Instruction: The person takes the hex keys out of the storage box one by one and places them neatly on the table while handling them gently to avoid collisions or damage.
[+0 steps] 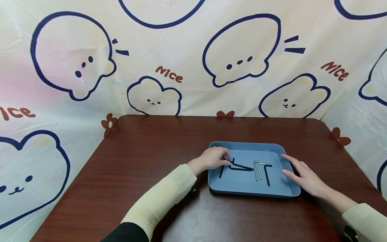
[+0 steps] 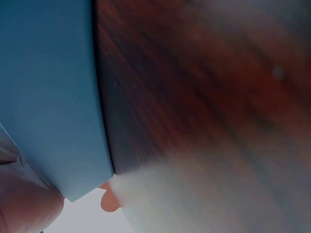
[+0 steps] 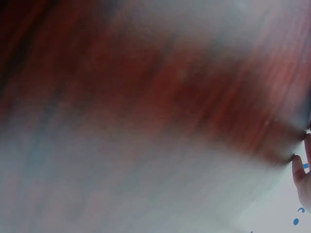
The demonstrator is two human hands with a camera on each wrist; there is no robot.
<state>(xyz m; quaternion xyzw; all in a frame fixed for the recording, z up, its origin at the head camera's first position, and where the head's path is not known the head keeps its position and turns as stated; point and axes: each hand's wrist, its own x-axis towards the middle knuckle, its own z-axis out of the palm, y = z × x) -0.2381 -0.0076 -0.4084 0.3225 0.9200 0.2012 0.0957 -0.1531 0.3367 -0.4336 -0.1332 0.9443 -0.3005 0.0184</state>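
Note:
A blue tray [image 1: 242, 189] stands on the table and holds several L-shaped hex keys. My left hand [image 1: 214, 158] reaches over the tray's left end, its fingertips pinching a black hex key [image 1: 222, 171]. Just right of those fingers lie more black hex keys [image 1: 242, 168], partly overlapping. Two metallic hex keys [image 1: 257, 170], one yellowish and one silvery, lie side by side near the middle, with another black hex key [image 1: 267, 175] to their right. My right hand [image 1: 306, 176] rests at the tray's right rim, fingers extended. In the left wrist view the tray's outer wall [image 2: 48, 87] hides the keys.
The brown wooden table [image 1: 145, 148] extends to the left of the tray and in front of it. Behind and beside the table hangs a pale cloth [image 1: 193, 50] printed with cartoon animals. The right wrist view shows mostly blurred tabletop [image 3: 146, 97].

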